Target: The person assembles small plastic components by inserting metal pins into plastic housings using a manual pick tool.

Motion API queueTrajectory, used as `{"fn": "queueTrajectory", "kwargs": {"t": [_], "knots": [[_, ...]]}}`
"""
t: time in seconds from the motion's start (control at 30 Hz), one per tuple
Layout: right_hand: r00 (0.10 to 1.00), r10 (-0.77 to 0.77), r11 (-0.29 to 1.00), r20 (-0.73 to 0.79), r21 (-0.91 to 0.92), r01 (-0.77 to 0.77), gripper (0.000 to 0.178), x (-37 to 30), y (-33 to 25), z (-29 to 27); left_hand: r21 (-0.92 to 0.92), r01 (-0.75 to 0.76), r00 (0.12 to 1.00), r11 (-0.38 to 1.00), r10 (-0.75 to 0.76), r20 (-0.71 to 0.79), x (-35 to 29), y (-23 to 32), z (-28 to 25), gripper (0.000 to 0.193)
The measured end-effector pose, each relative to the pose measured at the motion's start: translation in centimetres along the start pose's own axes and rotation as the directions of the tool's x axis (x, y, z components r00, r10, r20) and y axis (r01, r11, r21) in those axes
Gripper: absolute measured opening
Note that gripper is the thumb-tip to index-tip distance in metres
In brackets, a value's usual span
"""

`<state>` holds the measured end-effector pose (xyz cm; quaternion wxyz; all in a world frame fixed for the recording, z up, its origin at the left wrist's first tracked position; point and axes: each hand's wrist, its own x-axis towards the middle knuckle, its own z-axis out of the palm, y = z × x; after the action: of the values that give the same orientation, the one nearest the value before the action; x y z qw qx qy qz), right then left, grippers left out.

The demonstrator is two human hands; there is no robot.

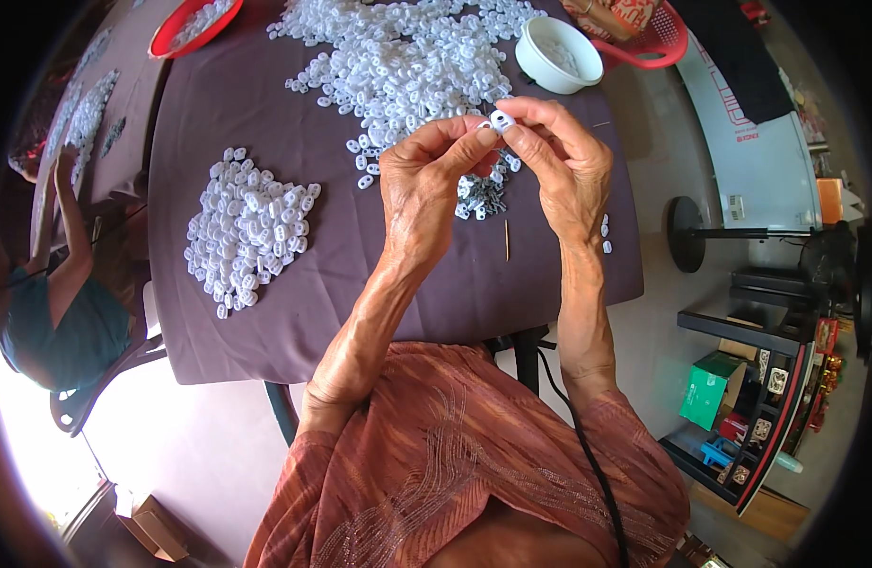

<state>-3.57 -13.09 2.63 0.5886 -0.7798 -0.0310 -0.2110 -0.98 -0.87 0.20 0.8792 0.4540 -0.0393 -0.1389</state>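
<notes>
Above the table, my right hand [570,163] pinches a small white oval plastic piece [502,120] with dark openings, held between thumb and forefinger. Right beside it, my left hand [424,175] has its thumb and forefinger pressed together, and what sits between those tips is too small to make out. Below the hands lies a small heap of grey metal-looking bits [480,197], partly hidden by my left hand. A large pile of similar white pieces [398,66] spreads beyond my hands, and a smaller pile [248,227] lies to the left.
A thin wooden stick [507,240] lies on the brown tablecloth [351,275]. A white bowl [535,74] stands at the far right, a red bowl [185,47] at the far left. Another person's arm [69,213] works at a table on the left. A red basket chair [668,43] stands beyond.
</notes>
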Motion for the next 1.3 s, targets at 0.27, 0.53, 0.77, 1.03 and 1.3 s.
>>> {"fn": "queueTrajectory", "kwargs": {"t": [0.27, 0.53, 0.77, 1.03, 1.3], "knots": [[0.998, -0.059, 0.996, 0.032, -0.064, 0.061, 0.016, 0.1, 0.3, -0.3, -0.009, 0.035, 0.999, 0.999, -0.035, -0.021, 0.0, 0.1, 0.0, 0.017], [0.987, -0.146, 0.97, 0.069, -0.187, 0.156, 0.014, 0.3, 0.2, -0.4, 0.085, 0.002, 1.0, 0.996, 0.0, -0.022, -0.1, 0.0, -0.1, 0.015], [0.99, -0.112, 0.981, 0.09, -0.15, 0.125, 0.014, 0.4, -0.2, -0.6, 0.085, 0.017, 1.0, 0.996, -0.017, 0.0, -0.1, 0.0, 0.0, 0.014], [0.982, -0.177, 0.965, 0.073, -0.183, 0.187, 0.014, 0.4, 0.3, -0.1, 0.0, 0.005, 0.999, 1.0, -0.005, -0.051, -0.2, -0.4, 0.3, 0.013], [0.999, -0.044, 0.998, -0.016, -0.048, 0.043, 0.015, 0.1, 0.7, 0.2, -0.086, -0.025, 0.999, 0.996, 0.021, -0.05, 0.1, -1.1, 0.4, 0.014]]}}
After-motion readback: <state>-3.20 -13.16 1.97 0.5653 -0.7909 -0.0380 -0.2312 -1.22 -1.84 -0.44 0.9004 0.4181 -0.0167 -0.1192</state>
